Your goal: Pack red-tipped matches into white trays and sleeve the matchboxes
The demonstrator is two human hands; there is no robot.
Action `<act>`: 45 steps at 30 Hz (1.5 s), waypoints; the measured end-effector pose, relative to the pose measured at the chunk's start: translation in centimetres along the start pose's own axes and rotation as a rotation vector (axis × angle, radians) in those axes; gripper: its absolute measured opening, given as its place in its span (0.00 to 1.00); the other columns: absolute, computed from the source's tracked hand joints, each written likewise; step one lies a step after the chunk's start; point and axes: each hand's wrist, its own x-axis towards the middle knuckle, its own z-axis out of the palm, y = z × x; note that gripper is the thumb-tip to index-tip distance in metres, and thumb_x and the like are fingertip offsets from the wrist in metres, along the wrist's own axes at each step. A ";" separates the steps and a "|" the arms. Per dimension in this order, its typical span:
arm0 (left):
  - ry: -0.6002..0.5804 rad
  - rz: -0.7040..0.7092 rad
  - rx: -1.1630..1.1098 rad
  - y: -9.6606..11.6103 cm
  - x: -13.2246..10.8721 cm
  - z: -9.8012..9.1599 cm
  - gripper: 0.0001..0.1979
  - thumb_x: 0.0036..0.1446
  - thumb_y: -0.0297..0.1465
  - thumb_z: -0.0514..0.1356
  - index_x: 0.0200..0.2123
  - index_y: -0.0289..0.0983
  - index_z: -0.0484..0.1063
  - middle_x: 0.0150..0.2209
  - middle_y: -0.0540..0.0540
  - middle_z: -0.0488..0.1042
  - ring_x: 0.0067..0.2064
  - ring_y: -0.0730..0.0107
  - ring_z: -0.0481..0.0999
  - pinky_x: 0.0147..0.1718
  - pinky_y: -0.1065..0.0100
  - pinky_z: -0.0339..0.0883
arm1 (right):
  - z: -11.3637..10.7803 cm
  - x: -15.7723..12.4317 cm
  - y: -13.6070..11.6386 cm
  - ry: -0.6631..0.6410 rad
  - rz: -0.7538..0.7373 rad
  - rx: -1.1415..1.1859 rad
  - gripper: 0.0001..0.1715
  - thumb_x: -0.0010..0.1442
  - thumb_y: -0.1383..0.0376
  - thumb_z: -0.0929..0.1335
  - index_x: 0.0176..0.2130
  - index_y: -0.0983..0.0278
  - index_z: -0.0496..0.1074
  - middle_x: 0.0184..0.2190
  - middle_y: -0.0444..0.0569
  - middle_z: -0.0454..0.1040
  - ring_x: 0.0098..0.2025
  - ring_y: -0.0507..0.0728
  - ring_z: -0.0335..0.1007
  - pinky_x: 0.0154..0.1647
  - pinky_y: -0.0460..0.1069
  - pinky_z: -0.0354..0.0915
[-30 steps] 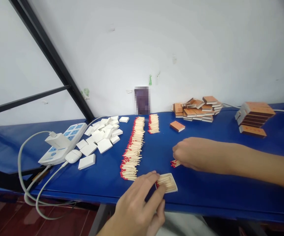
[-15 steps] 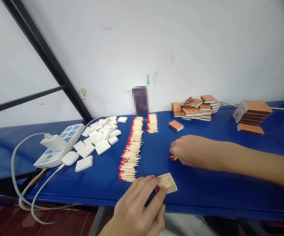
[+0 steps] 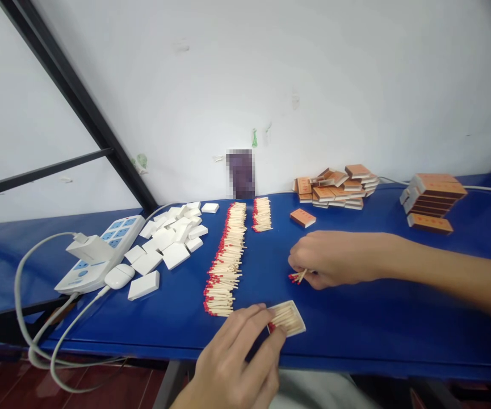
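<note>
My left hand point(image 3: 240, 352) grips the near left end of a small white matchbox tray point(image 3: 298, 322), thumb and fingers closed on its sides. Inside the tray lie several matches point(image 3: 286, 318), red heads toward my fingers. Right of centre, my right hand point(image 3: 322, 258) is low over the blue table point(image 3: 356, 335), its fingers curled round a small bunch of matches point(image 3: 298, 276) whose red heads poke out to the left. The fingertips are partly hidden beneath the hand. Between the hands and the white boxes runs a long row of matches point(image 3: 226, 261), with a shorter row point(image 3: 262, 216) beside it.
White boxes point(image 3: 175, 255) are heaped on the left, beside a power strip point(image 3: 104, 255) with cables and a white earphone case point(image 3: 120, 276). Orange matchbox sleeves point(image 3: 334, 190) pile up by the wall. A single orange matchbox point(image 3: 302, 217) and a matchbox stack point(image 3: 436, 193) stand right.
My right hand has shifted slightly, and more of the matches in its fingers show. My left hand keeps its grip on the tray. The whole view has moved a little.
</note>
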 end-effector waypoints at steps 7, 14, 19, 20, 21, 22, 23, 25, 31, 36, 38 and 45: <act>0.040 -0.064 -0.011 0.1 0.4 -0.2 0.15 0.56 0.19 0.58 0.46 0.31 0.76 0.46 0.36 0.78 0.52 0.57 0.77 0.50 0.61 0.78 | -1.0 -0.2 -1.5 0.118 -0.102 0.126 0.06 0.53 0.72 0.67 0.26 0.64 0.65 0.27 0.43 0.70 0.26 0.50 0.58 0.27 0.47 0.47; 0.016 -0.156 0.008 0.2 0.4 -0.2 0.13 0.58 0.21 0.58 0.46 0.33 0.74 0.48 0.37 0.77 0.50 0.59 0.78 0.48 0.62 0.78 | -0.5 -0.3 -3.0 0.166 -0.210 0.133 0.07 0.56 0.72 0.68 0.28 0.64 0.66 0.27 0.42 0.68 0.28 0.50 0.58 0.28 0.47 0.48; -0.007 -0.166 0.006 0.1 0.4 -0.1 0.12 0.59 0.23 0.58 0.47 0.33 0.74 0.47 0.37 0.78 0.47 0.60 0.79 0.46 0.64 0.78 | 0.1 -0.1 -4.5 0.126 -0.263 0.043 0.05 0.57 0.71 0.69 0.29 0.65 0.69 0.27 0.43 0.69 0.26 0.51 0.58 0.27 0.49 0.49; -0.011 -0.162 0.003 0.1 0.4 -0.2 0.12 0.59 0.23 0.58 0.47 0.33 0.74 0.46 0.38 0.78 0.47 0.60 0.80 0.46 0.64 0.79 | 0.3 0.0 -4.7 0.128 -0.273 0.024 0.04 0.57 0.70 0.69 0.30 0.66 0.70 0.28 0.44 0.70 0.27 0.51 0.60 0.27 0.49 0.50; -0.017 -0.158 -0.001 0.0 0.4 -0.2 0.12 0.60 0.23 0.58 0.46 0.33 0.74 0.46 0.38 0.78 0.46 0.60 0.80 0.46 0.64 0.79 | 0.4 0.0 -4.9 0.132 -0.283 0.010 0.04 0.59 0.70 0.69 0.31 0.66 0.71 0.29 0.45 0.71 0.28 0.52 0.61 0.28 0.49 0.51; -0.022 -0.156 -0.007 0.0 0.5 -0.3 0.11 0.60 0.23 0.58 0.46 0.32 0.74 0.46 0.38 0.79 0.46 0.60 0.80 0.46 0.64 0.78 | 0.5 0.1 -5.0 0.137 -0.290 0.001 0.04 0.60 0.70 0.68 0.32 0.67 0.72 0.30 0.46 0.72 0.29 0.52 0.63 0.29 0.49 0.53; -0.028 -0.153 -0.018 0.0 0.6 -0.3 0.10 0.61 0.22 0.58 0.45 0.32 0.75 0.46 0.38 0.79 0.46 0.60 0.80 0.47 0.64 0.78 | 0.6 0.2 -5.1 0.138 -0.294 -0.003 0.05 0.62 0.69 0.68 0.33 0.67 0.72 0.31 0.46 0.73 0.30 0.53 0.64 0.30 0.50 0.53; -0.036 -0.141 -0.041 0.0 0.7 -0.4 0.10 0.61 0.21 0.58 0.45 0.32 0.75 0.46 0.38 0.79 0.47 0.61 0.80 0.48 0.65 0.77 | 0.8 0.2 -5.1 0.129 -0.298 -0.002 0.08 0.65 0.68 0.66 0.33 0.67 0.73 0.32 0.47 0.74 0.31 0.53 0.67 0.30 0.50 0.55; -0.023 -0.135 -0.053 0.0 0.6 -0.5 0.11 0.63 0.22 0.57 0.47 0.32 0.74 0.46 0.40 0.79 0.48 0.64 0.80 0.50 0.68 0.76 | 1.0 0.2 -4.8 0.115 -0.284 0.035 0.10 0.66 0.69 0.66 0.34 0.65 0.74 0.32 0.46 0.75 0.31 0.53 0.68 0.29 0.50 0.53; -0.029 -0.172 -0.024 0.0 0.3 -0.5 0.12 0.62 0.24 0.58 0.49 0.33 0.74 0.47 0.38 0.79 0.47 0.61 0.81 0.44 0.67 0.79 | 1.0 -0.1 -4.8 0.130 -0.268 0.053 0.09 0.66 0.67 0.66 0.34 0.64 0.75 0.32 0.45 0.75 0.29 0.52 0.68 0.26 0.49 0.48; -0.024 -0.172 -0.031 0.0 0.4 -0.4 0.13 0.61 0.24 0.58 0.49 0.33 0.73 0.46 0.38 0.79 0.46 0.60 0.80 0.44 0.65 0.79 | 1.0 -0.1 -4.8 0.133 -0.269 0.057 0.09 0.67 0.66 0.66 0.35 0.64 0.75 0.32 0.45 0.75 0.29 0.52 0.68 0.26 0.49 0.47; 0.008 -0.135 -0.085 0.0 0.7 0.0 0.13 0.58 0.19 0.59 0.47 0.33 0.74 0.43 0.39 0.78 0.45 0.60 0.77 0.46 0.61 0.77 | 0.0 -0.7 -4.6 0.160 -0.259 0.117 0.11 0.70 0.66 0.64 0.37 0.64 0.74 0.33 0.45 0.72 0.30 0.52 0.67 0.28 0.49 0.52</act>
